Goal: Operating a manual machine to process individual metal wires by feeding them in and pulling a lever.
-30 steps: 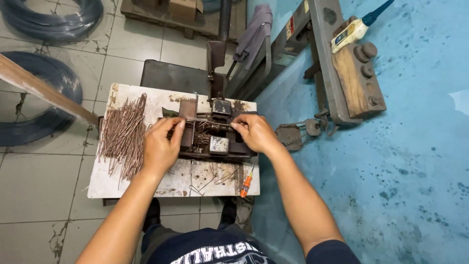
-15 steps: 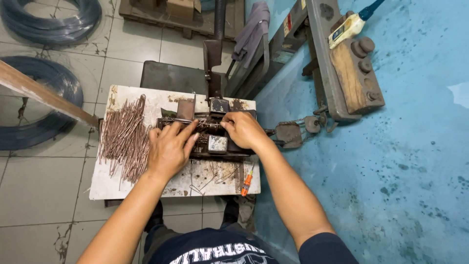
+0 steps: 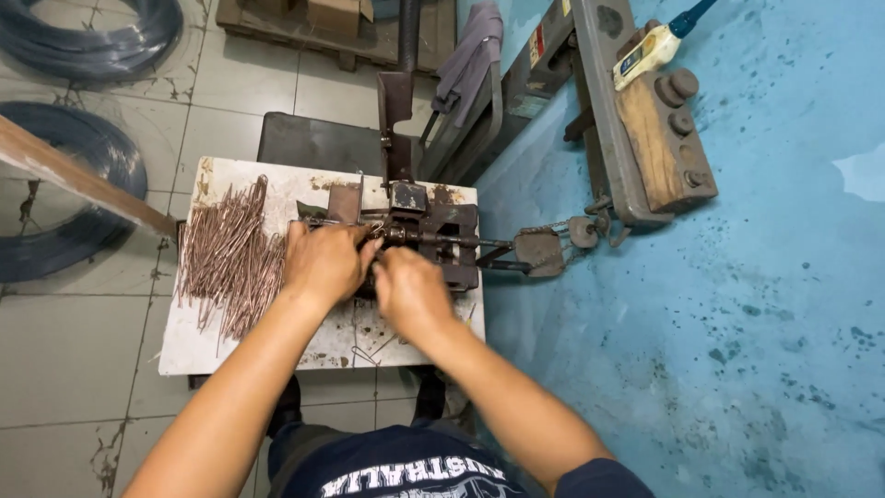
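Two hands meet at the front of the small rusty metal jig (image 3: 433, 242) bolted on your work board. Your left hand (image 3: 323, 265) lies knuckles-up with its fingers curled down against the jig's left end, and thin wire shows just above them; whether they pinch that wire cannot be told, because the back of the hand covers the fingertips. Your right hand (image 3: 408, 288) sits just beside it, touching or nearly touching the left, fingers bent toward the jig's near edge; its grip is hidden in the same way.

From the jig a dark horizontal rod (image 3: 466, 242) runs rightward to a flat metal lever plate (image 3: 539, 252) that hangs past the board's edge. An upright steel post (image 3: 398, 120) rises behind the jig.

To the left of your left hand lies a loose pile of short copper-coloured wire pieces (image 3: 226, 254) on the stained white board (image 3: 189, 346), with a few bent bits near your right wrist.

Beyond the board, coils of dark wire (image 3: 69, 198) rest on the tiled floor at the left, and a wooden strip (image 3: 78, 180) slants in toward the board. Blue-painted floor (image 3: 737, 323) spreads on the right, beside a heavy steel frame (image 3: 636, 120).
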